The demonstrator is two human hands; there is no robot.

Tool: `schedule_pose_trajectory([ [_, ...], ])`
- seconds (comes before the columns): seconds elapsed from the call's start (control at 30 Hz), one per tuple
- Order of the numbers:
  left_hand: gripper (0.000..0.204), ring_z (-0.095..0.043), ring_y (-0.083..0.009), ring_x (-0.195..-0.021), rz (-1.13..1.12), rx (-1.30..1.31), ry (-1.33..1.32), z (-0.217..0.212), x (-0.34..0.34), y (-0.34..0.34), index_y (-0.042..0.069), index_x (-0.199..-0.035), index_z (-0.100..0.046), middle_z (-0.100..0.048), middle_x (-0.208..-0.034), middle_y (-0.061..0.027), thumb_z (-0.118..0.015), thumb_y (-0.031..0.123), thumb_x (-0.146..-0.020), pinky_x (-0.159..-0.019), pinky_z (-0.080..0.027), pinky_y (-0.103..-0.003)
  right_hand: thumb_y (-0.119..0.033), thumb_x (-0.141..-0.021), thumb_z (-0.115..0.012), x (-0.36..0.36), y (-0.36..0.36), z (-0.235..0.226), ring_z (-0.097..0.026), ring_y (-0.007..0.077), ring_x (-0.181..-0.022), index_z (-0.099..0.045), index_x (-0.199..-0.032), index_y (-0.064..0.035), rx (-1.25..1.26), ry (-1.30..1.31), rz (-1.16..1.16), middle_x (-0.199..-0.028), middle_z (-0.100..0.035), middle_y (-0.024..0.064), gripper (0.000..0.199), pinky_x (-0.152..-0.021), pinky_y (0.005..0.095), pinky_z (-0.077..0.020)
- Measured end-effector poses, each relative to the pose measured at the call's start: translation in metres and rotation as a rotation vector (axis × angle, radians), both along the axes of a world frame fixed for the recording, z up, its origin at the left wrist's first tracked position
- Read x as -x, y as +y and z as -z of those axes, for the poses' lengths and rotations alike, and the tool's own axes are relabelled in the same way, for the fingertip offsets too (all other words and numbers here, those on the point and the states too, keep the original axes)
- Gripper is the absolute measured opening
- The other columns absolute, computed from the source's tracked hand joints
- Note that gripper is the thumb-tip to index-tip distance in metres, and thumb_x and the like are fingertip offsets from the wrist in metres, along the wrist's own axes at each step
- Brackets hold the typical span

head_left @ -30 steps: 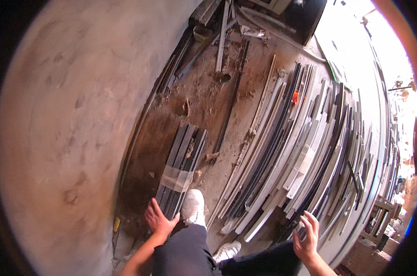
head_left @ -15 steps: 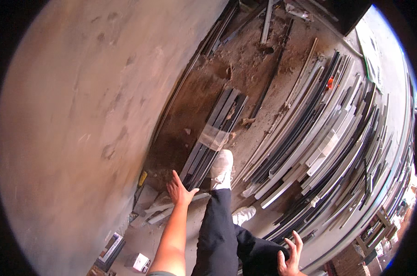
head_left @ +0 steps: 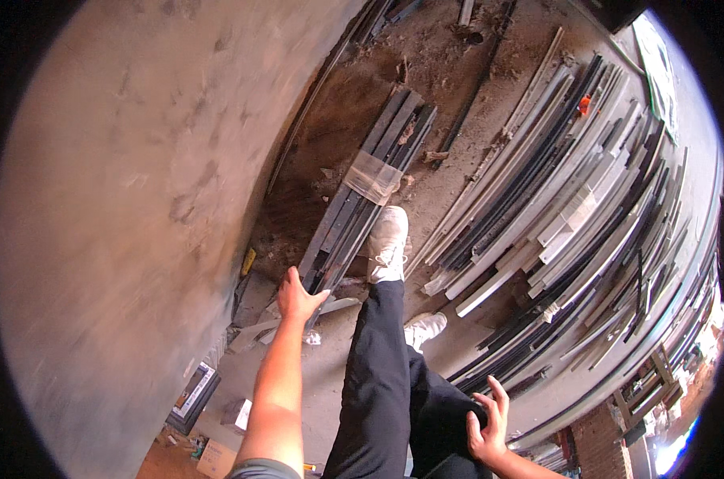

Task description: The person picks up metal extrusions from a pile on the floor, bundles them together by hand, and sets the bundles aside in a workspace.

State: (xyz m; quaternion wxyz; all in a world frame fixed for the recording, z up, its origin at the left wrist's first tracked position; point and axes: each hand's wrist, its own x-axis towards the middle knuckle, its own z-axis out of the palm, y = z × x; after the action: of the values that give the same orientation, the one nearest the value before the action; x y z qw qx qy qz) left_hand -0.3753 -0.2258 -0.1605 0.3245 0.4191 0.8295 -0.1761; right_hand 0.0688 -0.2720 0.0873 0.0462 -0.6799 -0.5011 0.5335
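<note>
A long bundle of dark metal bars lies aslant on the dirty ground, bound near its middle with a band of clear wrap. My left hand grasps its near end, the thumb over the right side and the fingers at the left edge; the fingertips are partly hidden. My right hand hangs beside my right thigh with its fingers apart, holding nothing. One of my white shoes stands close against the right side of the bundle.
A large stained wall or panel takes up the left side. Many loose metal profiles lie in a wide pile on the right. A small white box and a dark framed piece sit at lower left. A wooden frame lies at lower right.
The view has shifted, so the bundle and shoes appear higher. My left hand has gone from spread fingers beside the bundle to a grasp at its near end. My right hand stays open.
</note>
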Motion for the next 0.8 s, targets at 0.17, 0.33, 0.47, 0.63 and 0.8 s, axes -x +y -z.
schedule_pose_trajectory([
  [0.17, 0.098, -0.062, -0.0446, -0.109, 0.126, 0.005, -0.032, -0.073, 0.01, 0.045, 0.004, -0.131, -0.041, -0.061, -0.119, -0.027, -0.09, 0.048, -0.059, -0.092, -0.051, -0.051, -0.004, -0.081, -0.067, 0.01, -0.014, -0.011, -0.044, 0.0442, -0.134, -0.061, -0.114, 0.0007, -0.002, 0.008, -0.003, -0.143, -0.046, 0.0272, 0.034, -0.112, 0.0506, -0.0359],
  [0.33, 0.103, -0.065, -0.0425, -0.107, 0.225, -0.02, -0.067, -0.123, 0.03, 0.079, 0.003, -0.135, -0.04, -0.066, -0.117, -0.0256, -0.091, 0.05, -0.059, -0.092, -0.051, -0.049, -0.005, -0.082, -0.067, 0.014, -0.037, -0.016, -0.048, 0.0406, -0.128, -0.062, -0.11, -0.0001, 0.0, 0.041, 0.005, -0.139, -0.051, 0.0229, 0.029, -0.109, 0.0478, -0.039],
  [0.47, 0.104, -0.064, -0.0412, -0.111, 0.246, 0.039, -0.072, -0.164, 0.021, 0.106, 0.0, -0.135, -0.039, -0.063, -0.122, -0.0265, -0.09, 0.051, -0.059, -0.095, -0.051, -0.047, -0.01, -0.083, -0.069, 0.02, -0.052, -0.001, -0.053, 0.0401, -0.124, -0.063, -0.111, -0.0005, 0.009, 0.048, -0.029, -0.133, -0.056, 0.0216, 0.03, -0.107, 0.0469, -0.0416],
  [0.63, 0.109, -0.065, -0.0403, -0.11, 0.259, 0.071, -0.115, -0.204, -0.008, 0.133, -0.002, -0.137, -0.038, -0.065, -0.12, -0.0268, -0.09, 0.053, -0.059, -0.095, -0.051, -0.045, -0.031, -0.087, -0.071, 0.063, -0.038, 0.025, -0.058, 0.0377, -0.118, -0.063, -0.118, 0.0005, 0.041, 0.041, -0.07, -0.124, -0.063, 0.0201, 0.045, -0.104, 0.044, -0.0451],
  [0.8, 0.102, -0.063, -0.0381, -0.116, 0.179, 0.098, -0.18, -0.234, -0.047, 0.155, -0.002, -0.131, -0.043, -0.064, -0.123, -0.0261, -0.09, 0.054, -0.06, -0.1, -0.049, -0.045, -0.042, -0.097, -0.067, 0.157, -0.018, 0.041, -0.055, 0.0268, -0.13, -0.05, -0.143, -0.0003, 0.555, 0.722, 0.528, -0.138, -0.059, 0.0164, 0.064, -0.109, 0.0372, -0.0437],
])
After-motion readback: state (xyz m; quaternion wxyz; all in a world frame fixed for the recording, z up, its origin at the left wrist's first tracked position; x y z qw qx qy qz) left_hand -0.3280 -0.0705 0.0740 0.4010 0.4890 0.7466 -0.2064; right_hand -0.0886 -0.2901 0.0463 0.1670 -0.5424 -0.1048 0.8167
